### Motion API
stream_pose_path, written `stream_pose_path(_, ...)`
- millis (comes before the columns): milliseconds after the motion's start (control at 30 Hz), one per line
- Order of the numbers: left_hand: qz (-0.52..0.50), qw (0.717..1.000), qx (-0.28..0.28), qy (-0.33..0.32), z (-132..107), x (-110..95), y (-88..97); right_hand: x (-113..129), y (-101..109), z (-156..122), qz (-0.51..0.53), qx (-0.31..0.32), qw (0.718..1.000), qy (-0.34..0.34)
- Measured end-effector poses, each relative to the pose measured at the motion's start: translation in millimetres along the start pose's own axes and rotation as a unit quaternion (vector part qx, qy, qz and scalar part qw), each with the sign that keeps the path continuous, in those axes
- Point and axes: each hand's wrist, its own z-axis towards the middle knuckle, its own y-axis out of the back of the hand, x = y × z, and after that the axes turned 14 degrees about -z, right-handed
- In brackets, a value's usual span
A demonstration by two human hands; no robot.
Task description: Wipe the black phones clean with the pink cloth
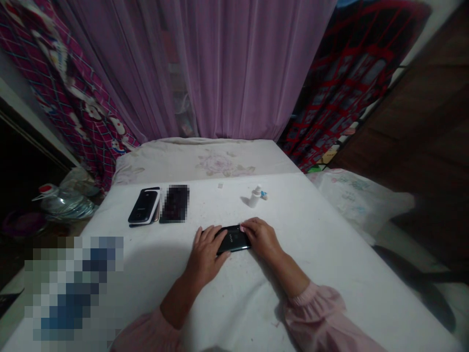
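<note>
A black smartphone (234, 239) lies back up on the white cloth, its length running left to right. My left hand (208, 252) grips its left end, fingers over the far edge and thumb along the near edge. At the phone's right end, my right hand (262, 238) has its fingers pinched together against the back. A small pale pink bit shows at those fingertips, too small to name. Beyond the phone stand a small white bottle (254, 197) and, beside it, a little blue and white item (264, 195).
A stack of phones (144, 207) sits at the left, next to a blurred dark flat item (176, 203). A pixelated blue patch covers the near left. The table's white cloth (227, 313) meets a floral cloth (223, 161) at the back. A water jug (66, 203) stands off the left side.
</note>
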Motion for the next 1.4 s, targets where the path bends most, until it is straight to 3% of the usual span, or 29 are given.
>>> stream_pose_path(200, 0.005, 1.000, -0.001, 0.008, 0.2, -2.6, 1.9, 8.2, 6.4, 22.6, -0.102, 0.042, 0.993, -0.046)
stream_pose_path(467, 0.010, 1.000, -0.001, 0.022, 0.5, -4.3, 1.4, 5.9, 28.9, 2.9, -0.065, 0.154, 0.981, -0.097)
stream_pose_path(600, 0.005, 1.000, -0.005, 0.000, -0.5, -0.1, 0.5, 10.1, 27.0, 12.4, -0.065, 0.140, 0.983, -0.104)
stream_pose_path(767, 0.007, 1.000, 0.000, 0.000, -0.6, 0.2, 1.6, 31.6, 20.0, 34.3, -0.066, 0.157, 0.985, 0.012)
stream_pose_path(867, 0.005, 1.000, 0.004, 0.005, -0.4, -0.6, 1.9, 36.5, 20.2, 40.8, -0.073, 0.174, 0.981, 0.041)
stream_pose_path(1167, -0.006, 1.000, 0.000, 0.004, -0.4, 0.5, 0.7, -3.2, 31.1, 30.3, -0.105, 0.174, 0.979, -0.029)
stream_pose_path(1400, -0.007, 1.000, 0.001, -0.005, 0.1, 2.2, 0.0, 11.1, 11.6, 35.2, -0.068, 0.128, 0.989, -0.032)
